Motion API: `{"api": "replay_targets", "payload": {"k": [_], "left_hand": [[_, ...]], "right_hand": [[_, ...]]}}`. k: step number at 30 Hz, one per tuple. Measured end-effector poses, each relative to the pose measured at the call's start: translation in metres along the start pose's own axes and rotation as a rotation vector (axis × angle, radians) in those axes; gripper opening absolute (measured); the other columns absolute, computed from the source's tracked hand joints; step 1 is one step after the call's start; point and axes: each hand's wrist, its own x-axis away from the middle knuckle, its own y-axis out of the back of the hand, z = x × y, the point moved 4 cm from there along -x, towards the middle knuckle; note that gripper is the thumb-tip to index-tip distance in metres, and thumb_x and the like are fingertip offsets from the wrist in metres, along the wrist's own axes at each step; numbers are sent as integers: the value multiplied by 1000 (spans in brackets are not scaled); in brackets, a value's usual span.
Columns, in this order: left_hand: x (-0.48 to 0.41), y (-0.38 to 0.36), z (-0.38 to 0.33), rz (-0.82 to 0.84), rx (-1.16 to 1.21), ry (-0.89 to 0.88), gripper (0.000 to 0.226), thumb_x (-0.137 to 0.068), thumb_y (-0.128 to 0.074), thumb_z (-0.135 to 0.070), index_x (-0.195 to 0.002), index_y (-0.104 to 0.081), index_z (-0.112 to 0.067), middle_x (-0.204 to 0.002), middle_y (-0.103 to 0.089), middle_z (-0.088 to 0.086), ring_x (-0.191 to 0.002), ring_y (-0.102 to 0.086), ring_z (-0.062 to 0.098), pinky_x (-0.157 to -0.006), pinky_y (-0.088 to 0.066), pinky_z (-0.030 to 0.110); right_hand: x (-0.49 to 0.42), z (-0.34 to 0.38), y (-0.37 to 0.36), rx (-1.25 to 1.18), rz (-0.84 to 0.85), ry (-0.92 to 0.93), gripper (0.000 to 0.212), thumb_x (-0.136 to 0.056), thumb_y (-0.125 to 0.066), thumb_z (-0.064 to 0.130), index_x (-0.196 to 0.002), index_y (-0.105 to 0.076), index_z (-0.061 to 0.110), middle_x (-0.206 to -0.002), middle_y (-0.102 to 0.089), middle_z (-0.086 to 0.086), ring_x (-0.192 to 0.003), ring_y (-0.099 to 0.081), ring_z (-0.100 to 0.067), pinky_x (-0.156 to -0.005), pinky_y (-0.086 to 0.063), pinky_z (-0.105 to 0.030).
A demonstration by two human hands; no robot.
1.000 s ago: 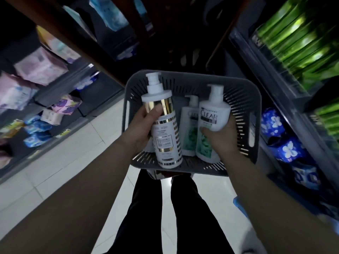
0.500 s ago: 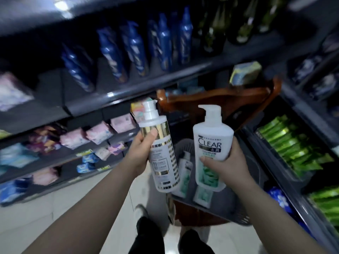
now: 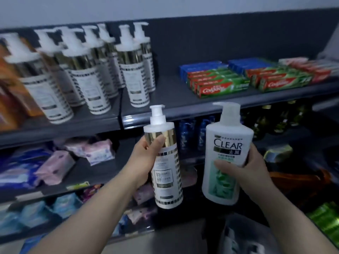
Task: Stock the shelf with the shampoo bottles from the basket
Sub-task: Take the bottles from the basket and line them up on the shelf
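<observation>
We held two bottles up in front of the shelves, one in each hand. Our left hand (image 3: pixel 144 162) gripped the slim white bottle (image 3: pixel 167 173) with the gold band, thumb laid across that band and the fingers curled round behind it. Our right hand (image 3: pixel 255 174) gripped the broad white bottle (image 3: pixel 226 158) marked CLEAR, thumb pressed on its green label and the other fingers hidden behind it. Both bottles stood nearly upright, side by side but apart. Their pump tops reached about level with the front edge of the top shelf (image 3: pixel 168 99), and neither bottle touched it.

On that shelf, to the left, stood a row of gold-banded bottles (image 3: pixel 133 70) like the one in our left hand, blurred toward the far left. To the right lay stacked toothpaste boxes (image 3: pixel 220 85) in red, green and blue, and bare shelf showed between the two groups, just above the bottles we held. Below the shelf we could see dark blue bottles (image 3: pixel 185 133) behind our hands and soft pink packs (image 3: pixel 100 151) on a lower shelf to the left.
</observation>
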Motion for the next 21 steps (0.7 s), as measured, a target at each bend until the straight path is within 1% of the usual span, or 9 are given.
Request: {"api": "replay_targets", "payload": {"k": [2,3,6,9,11,12,16,19,21], "left_hand": [[-4,16,-24,10,-13,-65,51,-72,-70,-54,-108,-61,-19,-95,-73,4,-92,-70,26,-80,-55,42],[-6,23,-35,17,-21,-91,54,-70,-73,-54,-109,-61,-18,-97,-73,4,-93,-70,25,-81,-55,43],[-12,40,-61,28,-51,-161,62,-69,-69,-52,-117,-58,-14,-109,-70,10,-100,-68,28,-87,-54,47],[-18,46,-82,8,-53,-235,56,-74,-74,-51,-114,-60,-15,-110,-71,10,-100,-68,26,-89,-54,45],[-22,47,-95,-17,-33,-271,54,-72,-69,-48,-112,-61,-13,-108,-71,11,-99,-69,26,-89,-55,44],[-25,47,-100,-25,-20,-287,54,-71,-67,-47,-112,-61,-11,-108,-71,12,-98,-69,26,-88,-55,43],[-37,51,-114,-22,20,-338,55,-79,-70,-45,-115,-61,-5,-106,-71,13,-95,-70,24,-81,-57,38],[-49,55,-121,-8,8,-351,65,-70,-74,-54,-116,-60,-10,-107,-72,10,-97,-70,23,-81,-56,40],[-59,56,-127,-12,-20,-372,71,-61,-72,-58,-115,-60,-13,-107,-72,8,-98,-70,23,-83,-56,40]], "right_hand": [[-8,16,-16,-5,-9,35,55,-67,-82,8,-110,-58,32,-98,-72,10,-90,-69,-12,-76,-54,-41],[-11,23,-23,-11,-8,50,54,-68,-82,9,-110,-58,32,-97,-71,12,-89,-69,-11,-74,-54,-40],[-18,42,-40,-12,19,103,49,-71,-79,7,-106,-58,32,-90,-71,18,-82,-70,-5,-68,-54,-33],[-27,53,-49,6,5,146,48,-70,-79,2,-107,-59,25,-92,-73,9,-83,-70,-9,-68,-54,-35],[-36,60,-52,18,-19,157,49,-70,-80,1,-107,-59,24,-94,-72,6,-83,-70,-9,-68,-55,-34],[-41,64,-53,21,-31,163,50,-69,-81,1,-108,-58,24,-95,-72,6,-84,-70,-10,-69,-55,-36],[-69,85,-53,-5,-56,200,58,-66,-82,0,-115,-56,19,-103,-71,0,-93,-69,-17,-76,-55,-40],[-99,101,-57,-40,-27,236,60,-66,-81,-2,-118,-55,12,-106,-71,-5,-96,-69,-23,-79,-57,-44],[-125,112,-62,-72,-9,262,59,-66,-80,-6,-118,-53,4,-107,-70,-11,-95,-69,-26,-81,-57,-46]]}}
